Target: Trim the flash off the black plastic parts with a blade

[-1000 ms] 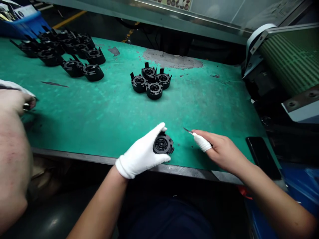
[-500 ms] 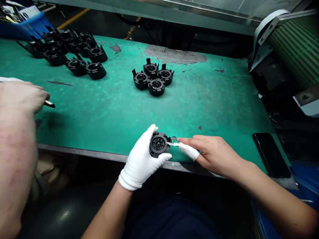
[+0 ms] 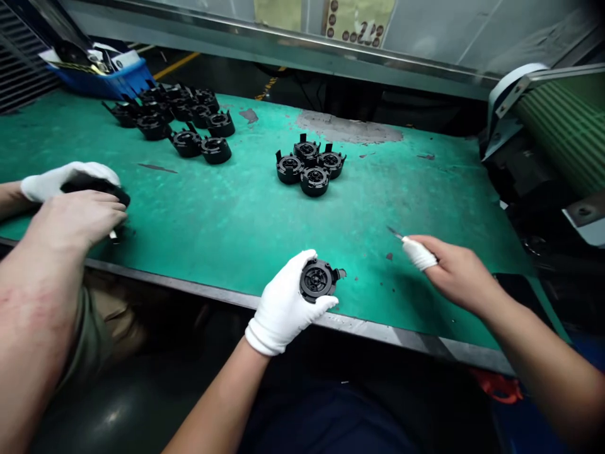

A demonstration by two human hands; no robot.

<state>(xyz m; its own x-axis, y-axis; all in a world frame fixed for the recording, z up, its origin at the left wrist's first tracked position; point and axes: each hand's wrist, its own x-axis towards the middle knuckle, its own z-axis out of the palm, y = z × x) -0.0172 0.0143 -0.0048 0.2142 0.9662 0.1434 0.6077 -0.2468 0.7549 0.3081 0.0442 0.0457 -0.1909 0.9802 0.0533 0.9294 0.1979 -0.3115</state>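
My left hand (image 3: 282, 304), in a white glove, grips a round black plastic part (image 3: 316, 280) near the table's front edge. Its ribbed inner face points up, and a tab sticks out on its right side. Off to the right, my right hand (image 3: 449, 265) is closed around a small knife (image 3: 396, 233), blade pointing up and left above the green table (image 3: 227, 221). A white cover wraps my right thumb. Beyond the held part, several similar black parts (image 3: 314, 181) stand in a tight cluster.
More black parts (image 3: 216, 150) stand at the back left by a blue bin (image 3: 108, 82). At the left, a co-worker's hands (image 3: 78, 217) work on a black piece. A green conveyor belt (image 3: 562, 120) rises at the right, and a dark phone (image 3: 515, 287) lies below it.
My right hand has moved the knife away from the black part, to the right and up. The view has shifted, showing more of the co-worker's hands. My left hand keeps its hold.
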